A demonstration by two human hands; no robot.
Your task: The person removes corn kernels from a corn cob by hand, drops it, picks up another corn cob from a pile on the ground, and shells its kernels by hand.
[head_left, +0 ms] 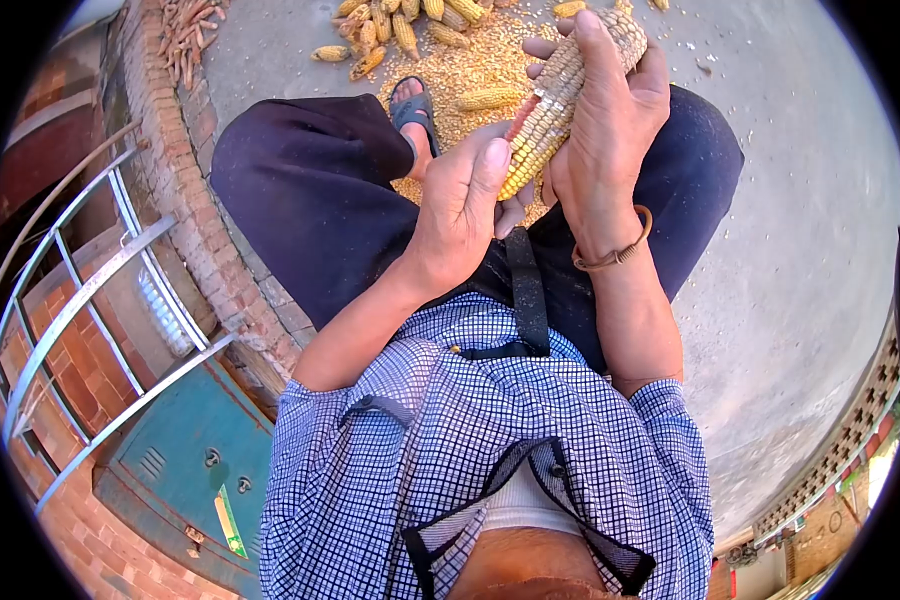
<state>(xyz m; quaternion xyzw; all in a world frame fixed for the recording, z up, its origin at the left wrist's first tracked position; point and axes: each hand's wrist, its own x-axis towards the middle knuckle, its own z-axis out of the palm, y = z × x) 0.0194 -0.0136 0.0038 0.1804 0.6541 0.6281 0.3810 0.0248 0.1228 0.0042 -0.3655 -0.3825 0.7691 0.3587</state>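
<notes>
Part-stripped, tapered ear of yellow and greyish corn (558, 104) is held in front of the lap. Lower, yellow end is gripped by the left hand (450, 205), thumb laid along it; upper, greyish end is wrapped by the right hand (610, 125), thumb on top. Both hands closed on the ear; far-side fingers partly hidden.

Handling, as judged: light, stiff core, dry and rough rather than slippery. Hard to break as a whole, but kernels should be shed easily beside the bare reddish strip. Best held by both ends, with the strip left uncovered.

Containers: none can be made out around the corn. Loose yellow kernels (450, 118) are spread directly on the grey concrete floor (800, 240), with a whole yellow ear (490, 98) laid on them. Farther out, unstripped yellow ears (380, 30) are heaped; bare pinkish cobs (185, 40) are piled by the brick edging (210, 235).
</notes>
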